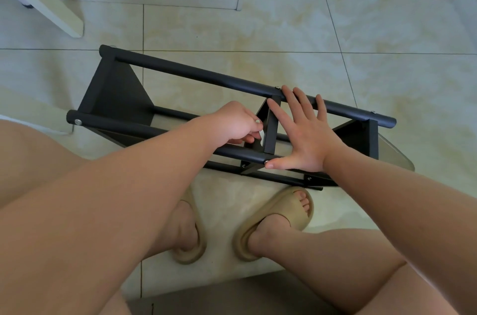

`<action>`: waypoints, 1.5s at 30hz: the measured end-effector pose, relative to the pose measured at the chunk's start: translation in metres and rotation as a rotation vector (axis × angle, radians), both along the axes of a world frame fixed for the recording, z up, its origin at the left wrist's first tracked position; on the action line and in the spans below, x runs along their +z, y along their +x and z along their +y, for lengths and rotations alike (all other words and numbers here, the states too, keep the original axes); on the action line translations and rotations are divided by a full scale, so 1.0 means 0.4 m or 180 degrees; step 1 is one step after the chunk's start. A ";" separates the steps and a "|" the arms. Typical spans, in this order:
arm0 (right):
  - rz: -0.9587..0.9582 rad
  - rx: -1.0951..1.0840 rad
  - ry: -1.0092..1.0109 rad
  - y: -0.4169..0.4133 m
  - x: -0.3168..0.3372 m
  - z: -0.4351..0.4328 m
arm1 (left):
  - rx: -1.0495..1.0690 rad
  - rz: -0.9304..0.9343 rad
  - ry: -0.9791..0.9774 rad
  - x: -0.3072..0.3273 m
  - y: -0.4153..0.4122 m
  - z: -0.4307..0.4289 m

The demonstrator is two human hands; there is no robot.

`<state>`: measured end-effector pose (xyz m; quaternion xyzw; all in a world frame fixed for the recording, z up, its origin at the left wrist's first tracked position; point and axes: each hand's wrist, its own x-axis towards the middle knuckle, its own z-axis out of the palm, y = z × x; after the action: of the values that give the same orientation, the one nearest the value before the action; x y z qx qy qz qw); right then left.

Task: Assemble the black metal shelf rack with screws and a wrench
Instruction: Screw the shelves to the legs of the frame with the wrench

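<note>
The right hand lay spread, bracing the black rack. The left hand pinched a small part, hard to identify, at the middle bracket. If the brace slipped, the holes could misalign.

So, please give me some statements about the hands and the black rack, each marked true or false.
The right hand lies flat, fingers spread, on the rack. True.
The rack stands upright on a table. False: it lies on its side on the tiled floor.
The left hand has curled fingers at the middle panel. True.
The person is barefoot. False: beige slippers are on both feet.
The right hand grips a wrench. False: it holds nothing.
</note>
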<state>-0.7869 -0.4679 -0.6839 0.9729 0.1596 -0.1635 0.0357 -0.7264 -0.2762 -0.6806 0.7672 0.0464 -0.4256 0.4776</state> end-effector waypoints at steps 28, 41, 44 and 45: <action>-0.0025 0.0037 -0.0007 -0.002 0.002 0.002 | -0.0185 -0.0004 0.0095 0.005 -0.003 -0.012; -0.0021 0.0020 -0.0006 -0.003 0.001 0.003 | 0.0072 0.0424 0.0123 -0.001 -0.001 -0.018; -0.0020 0.0013 -0.0015 -0.003 0.003 0.004 | 0.0000 0.0398 0.0153 0.001 -0.003 -0.021; -0.0018 0.0013 -0.0018 -0.004 0.003 0.004 | -0.0038 0.0401 0.0159 0.002 -0.003 -0.020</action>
<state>-0.7883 -0.4664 -0.6828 0.9729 0.1610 -0.1610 0.0392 -0.7277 -0.2844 -0.6799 0.7508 0.0823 -0.4747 0.4519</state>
